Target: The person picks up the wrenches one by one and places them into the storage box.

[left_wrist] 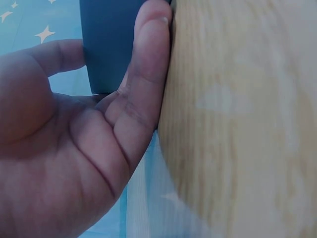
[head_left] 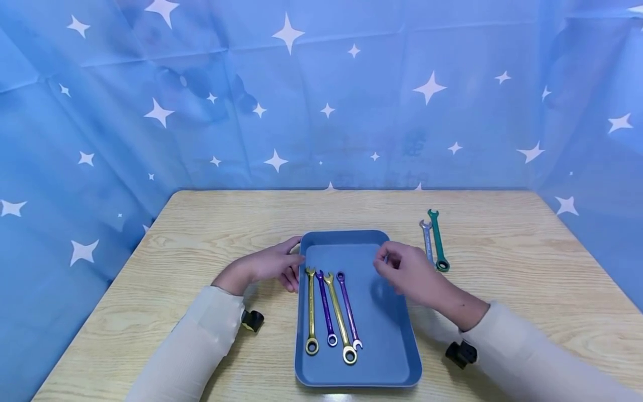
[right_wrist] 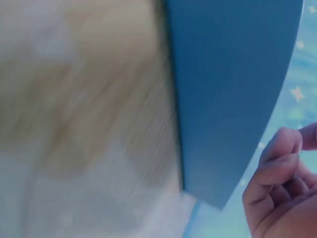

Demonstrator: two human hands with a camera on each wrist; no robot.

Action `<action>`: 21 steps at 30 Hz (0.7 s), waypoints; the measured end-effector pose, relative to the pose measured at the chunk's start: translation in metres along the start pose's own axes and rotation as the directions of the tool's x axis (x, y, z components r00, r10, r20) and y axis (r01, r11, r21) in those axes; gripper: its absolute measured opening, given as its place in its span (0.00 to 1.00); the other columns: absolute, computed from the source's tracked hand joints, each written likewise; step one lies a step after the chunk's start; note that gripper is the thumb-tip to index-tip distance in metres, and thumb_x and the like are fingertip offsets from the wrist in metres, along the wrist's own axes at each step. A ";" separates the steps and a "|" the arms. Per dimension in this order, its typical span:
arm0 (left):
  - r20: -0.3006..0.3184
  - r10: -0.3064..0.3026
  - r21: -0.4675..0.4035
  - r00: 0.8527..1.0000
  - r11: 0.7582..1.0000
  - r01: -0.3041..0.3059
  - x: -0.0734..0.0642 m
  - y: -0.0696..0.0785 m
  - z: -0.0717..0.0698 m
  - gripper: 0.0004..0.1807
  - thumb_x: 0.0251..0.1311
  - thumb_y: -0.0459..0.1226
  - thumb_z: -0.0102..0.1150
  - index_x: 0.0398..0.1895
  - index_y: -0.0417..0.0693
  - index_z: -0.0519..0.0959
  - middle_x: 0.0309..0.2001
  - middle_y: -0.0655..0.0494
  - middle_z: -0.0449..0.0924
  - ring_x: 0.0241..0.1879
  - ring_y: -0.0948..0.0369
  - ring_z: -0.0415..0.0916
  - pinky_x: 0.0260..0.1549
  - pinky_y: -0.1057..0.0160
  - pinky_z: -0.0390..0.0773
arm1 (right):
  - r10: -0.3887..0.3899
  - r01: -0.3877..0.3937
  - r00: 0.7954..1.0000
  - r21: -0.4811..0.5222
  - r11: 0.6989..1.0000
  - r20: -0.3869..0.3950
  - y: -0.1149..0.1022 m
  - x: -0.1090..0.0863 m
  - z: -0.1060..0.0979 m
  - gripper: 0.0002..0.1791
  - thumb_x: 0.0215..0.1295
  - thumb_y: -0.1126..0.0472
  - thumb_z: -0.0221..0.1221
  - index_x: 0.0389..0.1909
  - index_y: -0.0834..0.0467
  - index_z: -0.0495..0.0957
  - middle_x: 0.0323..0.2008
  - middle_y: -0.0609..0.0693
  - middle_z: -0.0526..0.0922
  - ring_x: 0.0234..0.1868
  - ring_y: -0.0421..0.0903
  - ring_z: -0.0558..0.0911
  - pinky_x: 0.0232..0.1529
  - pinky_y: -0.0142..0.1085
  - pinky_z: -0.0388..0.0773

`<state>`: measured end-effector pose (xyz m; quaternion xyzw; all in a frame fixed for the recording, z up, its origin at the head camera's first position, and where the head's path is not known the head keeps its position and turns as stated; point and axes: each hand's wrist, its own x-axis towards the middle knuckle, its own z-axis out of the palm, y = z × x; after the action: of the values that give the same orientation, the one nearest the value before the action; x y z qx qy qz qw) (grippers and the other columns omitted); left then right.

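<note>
A blue-grey tray lies on the table, with several combination wrenches inside: a gold wrench, a purple wrench, a second gold wrench and a second purple wrench. At its left side my left hand grips the tray wall, thumb near the rim and fingers along the outside. Over the tray's right edge my right hand hovers with loosely bent fingers. No held thing shows in the right hand.
To the right of the tray, a green wrench and a silver-blue wrench lie side by side on the wooden table. A blue star-patterned cloth hangs behind the table and at its sides.
</note>
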<state>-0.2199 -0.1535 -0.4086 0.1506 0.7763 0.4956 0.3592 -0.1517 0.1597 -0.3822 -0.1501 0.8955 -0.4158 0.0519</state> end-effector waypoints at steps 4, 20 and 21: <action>0.005 0.004 -0.002 1.000 1.000 -0.004 0.000 0.001 0.000 0.34 0.78 0.42 0.40 0.81 0.64 0.42 0.30 0.43 0.84 0.28 0.53 0.84 0.35 0.53 0.88 | -0.015 0.012 0.999 -0.061 0.998 -0.043 0.009 -0.001 -0.014 0.08 0.74 0.59 0.55 0.37 0.57 0.79 0.16 0.46 0.72 0.14 0.41 0.71 0.16 0.34 0.70; 0.000 -0.003 -0.006 1.000 1.000 0.003 0.001 0.000 0.001 0.35 0.78 0.42 0.40 0.81 0.63 0.39 0.31 0.44 0.83 0.28 0.54 0.84 0.36 0.54 0.88 | 0.062 -0.080 0.996 -0.288 0.954 -0.071 0.049 0.010 -0.054 0.13 0.75 0.59 0.49 0.36 0.60 0.79 0.16 0.48 0.76 0.14 0.42 0.70 0.17 0.34 0.66; -0.002 -0.004 -0.007 1.000 1.000 0.004 0.001 -0.001 0.001 0.35 0.78 0.42 0.40 0.81 0.63 0.39 0.31 0.43 0.83 0.28 0.54 0.84 0.35 0.54 0.88 | 0.064 -0.083 0.995 -0.301 0.950 -0.073 0.050 0.011 -0.056 0.13 0.75 0.59 0.48 0.36 0.60 0.78 0.16 0.48 0.76 0.14 0.42 0.70 0.17 0.34 0.65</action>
<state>-0.2198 -0.1526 -0.4098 0.1473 0.7752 0.4976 0.3603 -0.1855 0.2277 -0.3842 -0.1099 0.9548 -0.2756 0.0160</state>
